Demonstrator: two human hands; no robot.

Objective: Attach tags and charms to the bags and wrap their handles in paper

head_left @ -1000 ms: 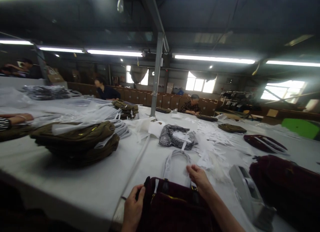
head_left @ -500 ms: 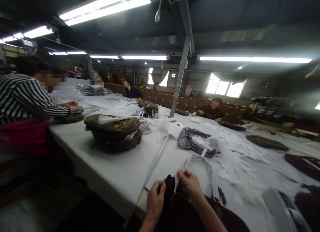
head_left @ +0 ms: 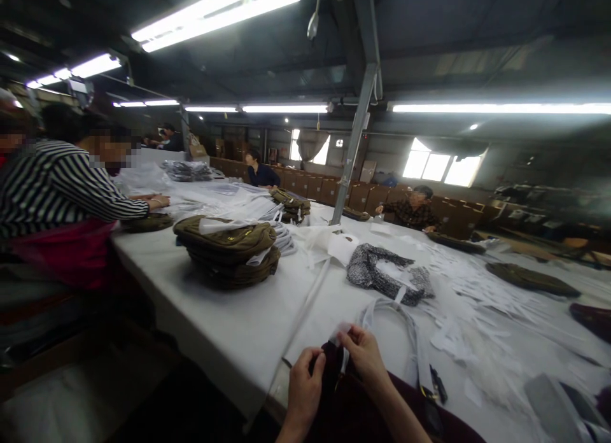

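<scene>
A white desk (head_left: 238,325) fills my view, the dark maroon bag (head_left: 356,408) at its near edge. I judge the bag soft, light and floppy, best gripped at its top corner. My left hand (head_left: 305,382) pinches there; my right hand (head_left: 366,355), close beside, pinches thin, translucent wrap (head_left: 340,331). The looped handle (head_left: 412,328) looks springier.

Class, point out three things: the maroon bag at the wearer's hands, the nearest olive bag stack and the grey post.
Maroon bag (head_left: 348,406): head view, on its dark body.
Olive bag stack (head_left: 229,255): head view, on its near side.
Grey post (head_left: 353,147): head view, partway up its shaft.
</scene>
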